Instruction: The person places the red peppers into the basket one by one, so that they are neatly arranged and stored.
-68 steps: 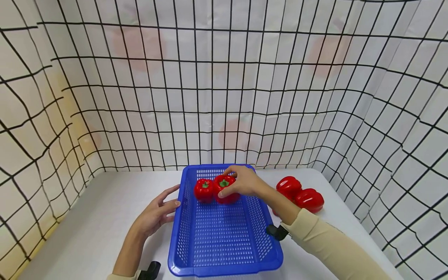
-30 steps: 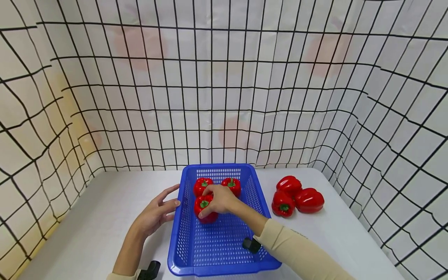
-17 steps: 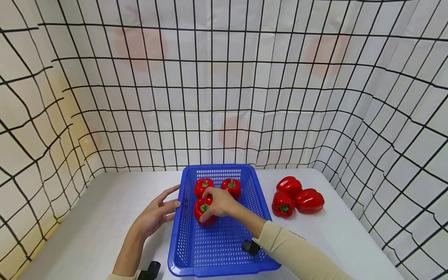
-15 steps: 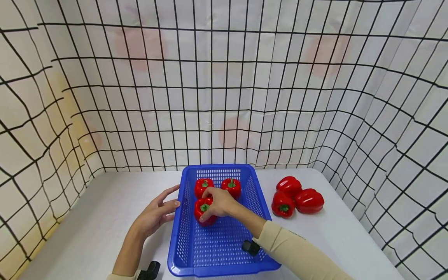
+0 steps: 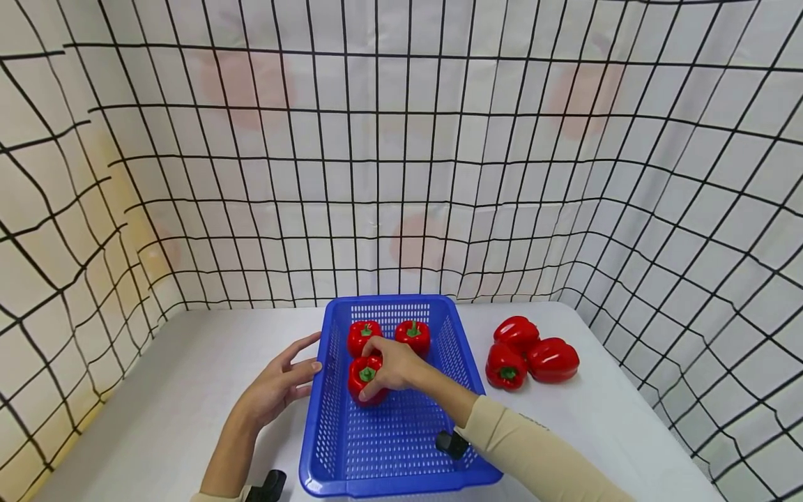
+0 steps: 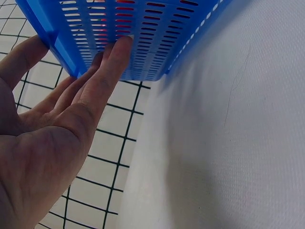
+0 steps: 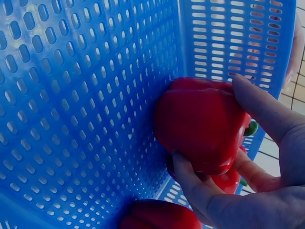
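One glossy red bell pepper (image 5: 357, 381) in a blue plastic basket (image 5: 401, 484) is gripped from four o'clock by the right hand (image 5: 396, 364); the left hand (image 5: 276, 392), fingers extended, seemingly touches the basket's nine-o'clock side.

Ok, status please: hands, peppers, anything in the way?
Right hand gripping front pepper inside blue basket; left hand touching basket's side. Two more peppers in basket, three peppers outside on white table. Nothing visibly blocking.
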{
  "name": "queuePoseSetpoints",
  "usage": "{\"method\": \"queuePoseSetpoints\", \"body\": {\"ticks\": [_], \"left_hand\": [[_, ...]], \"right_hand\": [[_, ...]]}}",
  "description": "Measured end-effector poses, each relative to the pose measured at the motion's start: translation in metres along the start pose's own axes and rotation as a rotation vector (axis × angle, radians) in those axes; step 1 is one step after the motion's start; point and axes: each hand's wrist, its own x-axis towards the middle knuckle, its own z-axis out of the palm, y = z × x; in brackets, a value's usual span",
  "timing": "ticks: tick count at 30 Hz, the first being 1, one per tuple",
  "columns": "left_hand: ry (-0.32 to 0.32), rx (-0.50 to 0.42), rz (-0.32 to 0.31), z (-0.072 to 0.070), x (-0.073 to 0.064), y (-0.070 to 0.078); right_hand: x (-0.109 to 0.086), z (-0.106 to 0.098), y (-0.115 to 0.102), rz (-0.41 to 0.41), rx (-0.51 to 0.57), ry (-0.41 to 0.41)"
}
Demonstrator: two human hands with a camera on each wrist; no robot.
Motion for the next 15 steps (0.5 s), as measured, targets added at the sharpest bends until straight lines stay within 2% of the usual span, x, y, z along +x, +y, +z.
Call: {"method": "queuePoseSetpoints", "body": {"ticks": [15], "left_hand": [[0.006,-0.001,-0.004,0.0009,0.0009,-0.0007]], "right_hand": [[-0.0016,-0.0016,0.0034,-0.015,0.017,-0.008]]}}
